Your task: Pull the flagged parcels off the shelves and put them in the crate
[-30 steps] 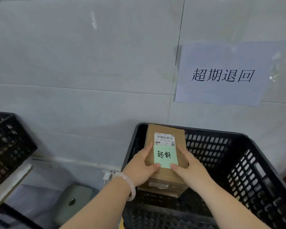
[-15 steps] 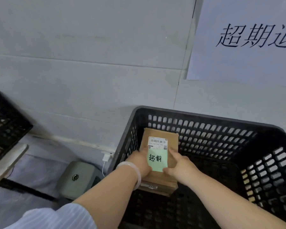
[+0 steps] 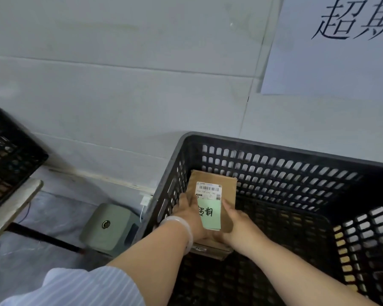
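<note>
Landmark: a black plastic crate [image 3: 274, 145] with slotted walls, standing against a pale wall; every place below is given from it.
Parcel: a brown cardboard parcel [image 3: 228, 188] is inside the crate, below the rim, close to its left wall and near the back left corner. Whether it rests on the crate floor cannot be told.
Parcel top: a white barcode label [image 3: 208, 190] lies toward the crate's back wall. A green note [image 3: 211, 215] with dark handwriting sits just nearer the person, overlapping the label's lower edge.
Left hand: the left hand [image 3: 186, 214] grips the parcel's left side, between parcel and crate wall, fingers curled round the edge.
Right hand: the right hand [image 3: 238, 221] clasps the parcel's right side, thumb on the top face beside the green note.
Wrist: a pale bracelet [image 3: 181, 225] circles the left wrist, over the crate's left rim.
Sleeve: a light striped sleeve [image 3: 75, 288] shows left of the crate's near corner.
Outside left: a grey-green box-shaped device [image 3: 111, 228] sits on the floor just beside the crate's left wall.
Far left: a second black crate [image 3: 9, 155] stands well apart.
Above: a paper sign [image 3: 329, 51] with black characters hangs on the wall over the crate.
</note>
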